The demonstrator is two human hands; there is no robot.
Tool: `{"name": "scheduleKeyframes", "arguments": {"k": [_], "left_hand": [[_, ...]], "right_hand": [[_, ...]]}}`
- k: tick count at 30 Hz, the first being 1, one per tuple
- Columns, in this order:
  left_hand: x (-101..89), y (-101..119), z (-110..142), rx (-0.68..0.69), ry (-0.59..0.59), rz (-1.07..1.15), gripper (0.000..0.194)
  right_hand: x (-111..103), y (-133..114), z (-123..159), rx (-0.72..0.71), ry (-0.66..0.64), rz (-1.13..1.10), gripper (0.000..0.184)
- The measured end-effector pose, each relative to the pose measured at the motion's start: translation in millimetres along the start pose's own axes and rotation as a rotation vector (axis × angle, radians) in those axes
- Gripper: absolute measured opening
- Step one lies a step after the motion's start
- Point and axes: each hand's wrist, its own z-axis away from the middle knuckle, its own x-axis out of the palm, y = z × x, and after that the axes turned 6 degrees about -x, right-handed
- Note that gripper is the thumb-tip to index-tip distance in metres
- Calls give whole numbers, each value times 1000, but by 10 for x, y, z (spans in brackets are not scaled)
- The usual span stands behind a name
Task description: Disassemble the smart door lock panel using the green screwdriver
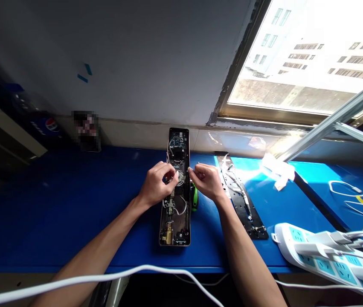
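At a smooth blue tabletop [120, 243], holding curled left hand [157, 183] over a central oblong, open dark casing [180, 222] with brass-coloured cylinder [169, 236], curled right hand [207, 181] by its rim; cannot tell either grip.

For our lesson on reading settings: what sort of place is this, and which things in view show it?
Probably a small electronics workshop or repair corner: an opened device with its circuit board bared, a green handle beside it, and a power strip with plugs in it nearby.
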Motion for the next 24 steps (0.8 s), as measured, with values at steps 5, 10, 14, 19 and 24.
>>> {"name": "scheduleKeyframes", "arguments": {"k": [5, 10, 14, 19, 24], "left_hand": [[-5, -4, -1, 7, -13, -4, 23], [-4, -9, -3, 13, -23, -12, 23], [-8, -10, -3, 17, -28, -17, 24], [-17, -9, -1, 21, -35, -17, 23], [-14, -12, -3, 14, -42, -13, 23]], "right_hand": [[-6, -7, -6, 1, -8, 1, 49], [3, -19, -14, 11, -20, 6, 49], [9, -16, -14, 21, -33, 9, 49], [9, 6, -4, 33, -43, 10, 49], [2, 33, -7, 49, -56, 12, 50]]}}
